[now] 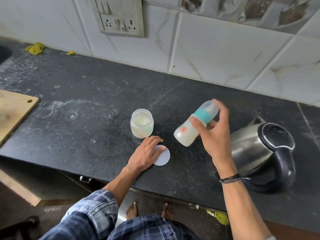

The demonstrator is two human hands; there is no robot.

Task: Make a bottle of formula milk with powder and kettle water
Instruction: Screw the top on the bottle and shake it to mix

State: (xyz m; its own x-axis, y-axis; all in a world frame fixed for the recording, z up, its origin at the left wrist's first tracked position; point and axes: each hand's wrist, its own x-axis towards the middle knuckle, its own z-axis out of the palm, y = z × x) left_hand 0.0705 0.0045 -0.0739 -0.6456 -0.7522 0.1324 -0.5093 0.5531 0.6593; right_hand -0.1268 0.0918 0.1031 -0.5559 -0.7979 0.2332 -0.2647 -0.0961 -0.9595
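Note:
My right hand (214,134) grips a baby bottle (187,131) around its teal collar and holds it tilted above the counter, clear cap up and to the right. The bottle is filled with white milk. An open clear jar of formula powder (142,123) stands on the dark counter (78,101) to the left of the bottle. My left hand (147,154) lies flat on the counter just in front of the jar, fingertips resting on the jar's round grey lid (163,158). A steel kettle (259,153) with a black lid and handle stands at the right.
A wooden cutting board (13,111) lies at the left edge. A yellow cloth (34,48) sits by the tiled wall near a sink corner (4,54). A switch and socket panel (119,16) hangs on the wall. The counter's front edge runs just below my left wrist.

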